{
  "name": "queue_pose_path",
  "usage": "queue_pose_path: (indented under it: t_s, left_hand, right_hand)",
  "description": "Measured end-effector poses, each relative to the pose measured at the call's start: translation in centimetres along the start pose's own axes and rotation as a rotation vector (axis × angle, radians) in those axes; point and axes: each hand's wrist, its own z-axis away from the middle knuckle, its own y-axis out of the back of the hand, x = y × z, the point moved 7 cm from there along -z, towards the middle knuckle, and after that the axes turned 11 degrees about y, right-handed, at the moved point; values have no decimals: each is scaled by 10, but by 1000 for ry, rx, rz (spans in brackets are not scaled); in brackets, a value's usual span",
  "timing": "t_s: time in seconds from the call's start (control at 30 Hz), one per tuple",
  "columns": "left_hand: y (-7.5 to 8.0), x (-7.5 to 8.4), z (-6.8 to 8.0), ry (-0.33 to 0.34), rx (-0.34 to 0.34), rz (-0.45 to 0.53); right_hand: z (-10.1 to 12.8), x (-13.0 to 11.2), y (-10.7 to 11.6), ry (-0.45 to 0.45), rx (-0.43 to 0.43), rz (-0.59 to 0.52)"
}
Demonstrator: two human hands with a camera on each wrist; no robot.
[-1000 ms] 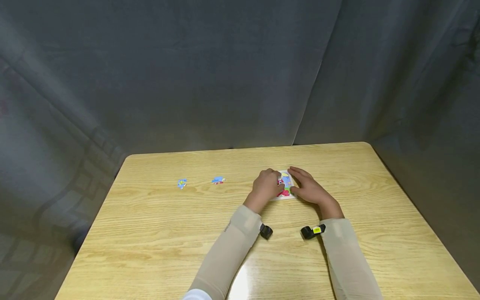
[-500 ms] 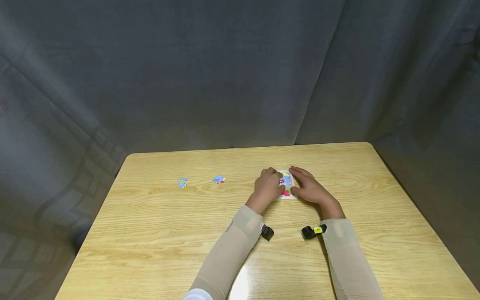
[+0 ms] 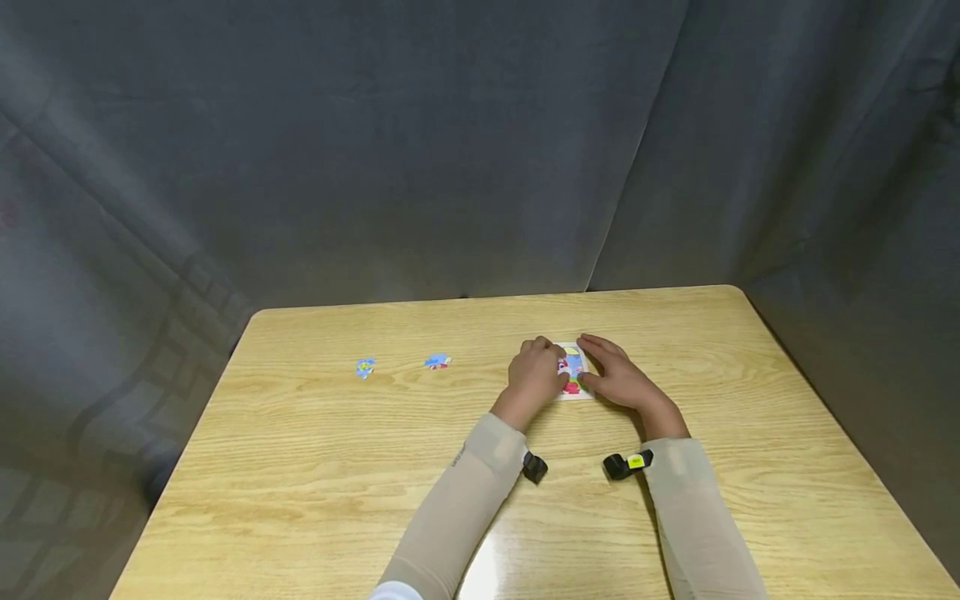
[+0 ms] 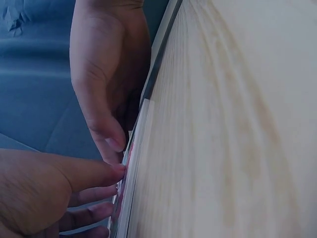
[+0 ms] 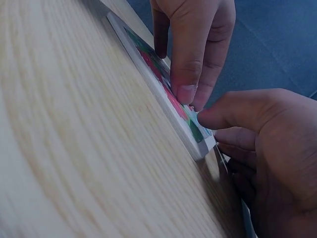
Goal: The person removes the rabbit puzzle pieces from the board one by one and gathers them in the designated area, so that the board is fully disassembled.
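Both my hands are down on the puzzle board (image 3: pixel 573 372), which lies flat on the worktop (image 3: pixel 675 517) between them. My left hand (image 3: pixel 534 377) has curled fingers pressing its left side, and my right hand (image 3: pixel 617 377) rests flat-fingered on the right edge, thumb on top. Two loose puzzle pieces (image 3: pixel 437 361) sit well off to the left of my left hand.

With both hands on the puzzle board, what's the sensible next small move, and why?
Probably the left hand lifts off the puzzle board and reaches for the nearer loose piece. Two pieces lie apart to the left, while the right hand holds the board's edge.
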Motion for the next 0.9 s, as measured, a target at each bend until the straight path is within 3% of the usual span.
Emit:
queue_pose_path:
  t_s: [0.9]
  left_hand:
    - [-1, -5, -2, -6, 2, 34]
  right_hand:
    - [0, 1, 0, 5, 27, -24]
